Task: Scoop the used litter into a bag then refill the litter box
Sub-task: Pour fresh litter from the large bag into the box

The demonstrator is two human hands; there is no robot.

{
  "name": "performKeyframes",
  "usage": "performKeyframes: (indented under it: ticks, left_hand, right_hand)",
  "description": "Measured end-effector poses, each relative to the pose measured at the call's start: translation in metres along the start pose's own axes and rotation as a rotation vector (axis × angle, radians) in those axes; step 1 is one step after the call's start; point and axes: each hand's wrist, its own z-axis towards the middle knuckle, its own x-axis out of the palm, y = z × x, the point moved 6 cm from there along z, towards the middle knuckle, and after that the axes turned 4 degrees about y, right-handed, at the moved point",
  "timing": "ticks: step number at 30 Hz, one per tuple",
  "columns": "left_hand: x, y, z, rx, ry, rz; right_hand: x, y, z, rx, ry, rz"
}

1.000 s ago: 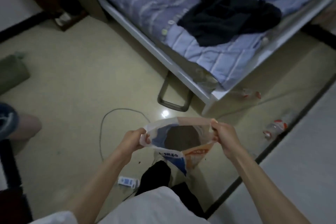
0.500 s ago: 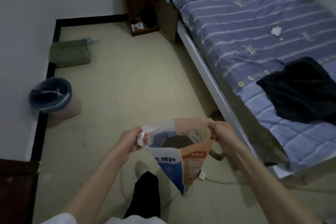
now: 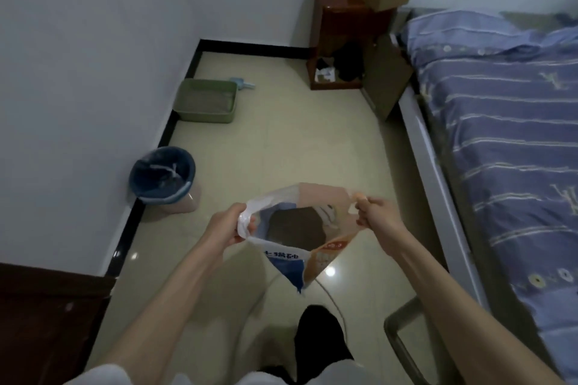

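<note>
I hold an opened cat-litter bag (image 3: pixel 316 255), blue, orange and white, in front of me above the floor. My left hand (image 3: pixel 226 225) grips the left edge of its mouth and my right hand (image 3: pixel 377 212) pinches the right edge, so the mouth is stretched wide and dark litter shows inside. The green litter box (image 3: pixel 206 114) sits on the floor by the left wall, far ahead, with grey litter in it. A light blue scoop (image 3: pixel 242 83) lies just behind the box.
A bin with a blue liner (image 3: pixel 162 176) stands against the left wall between me and the box. A wooden nightstand (image 3: pixel 339 31) is in the far corner. The bed (image 3: pixel 506 141) runs along the right. A cable (image 3: pixel 336 300) lies near my feet.
My view has swung left and up from the bed to the corner, so the bin and litter box now sit closer to centre. Both hands keep holding the bag open.
</note>
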Motion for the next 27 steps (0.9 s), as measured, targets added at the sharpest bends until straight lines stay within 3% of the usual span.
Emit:
performKeyframes:
  ticks: [4,14,20,27]
  left_hand:
    - [-0.009,-0.074,0.062,0.033,-0.067,-0.031]
    - [-0.008,-0.191,0.229,-0.171,-0.251,-0.236]
    - [-0.002,-0.261,0.314,-0.235,-0.261,-0.404]
    - [-0.035,-0.343,0.434,-0.237,-0.298,-0.429]
  right_hand:
    - [0.034,0.082,0.09,-0.081,0.1,-0.066]
    - [0.1,0.212,0.318,-0.015,0.377,-0.204]
    - [0.125,0.296,0.423,-0.057,0.421,-0.27]
    - [0.173,0.381,0.55,-0.092,0.426,-0.34]
